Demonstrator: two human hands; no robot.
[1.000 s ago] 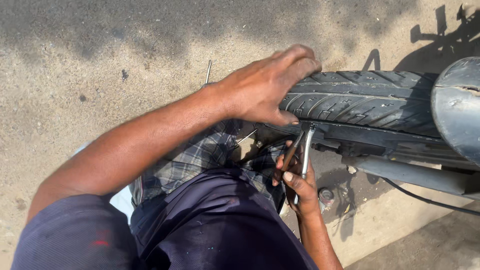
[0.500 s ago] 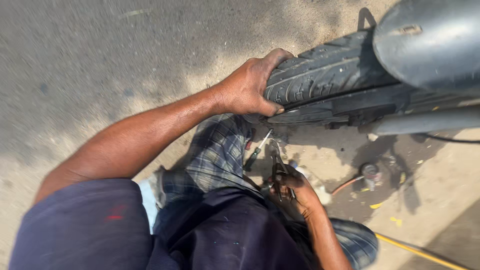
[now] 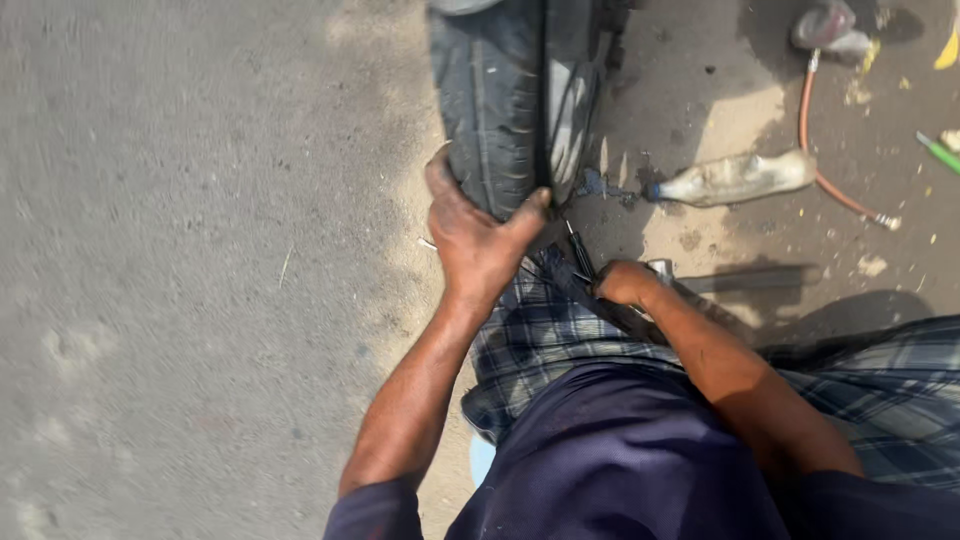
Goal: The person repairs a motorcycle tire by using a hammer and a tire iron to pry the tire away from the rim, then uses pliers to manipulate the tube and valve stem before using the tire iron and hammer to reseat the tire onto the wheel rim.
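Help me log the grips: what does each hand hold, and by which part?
The left hand clasps the black rubber tyre at its tread end. The right hand grips a dark, slim tool; which part cannot be told.

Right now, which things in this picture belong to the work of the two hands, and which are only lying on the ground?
In the work:
- tyre, gripped by the left hand
- thin dark tool, at the right hand

Only lying about:
- plastic bottle
- orange hose
- green object
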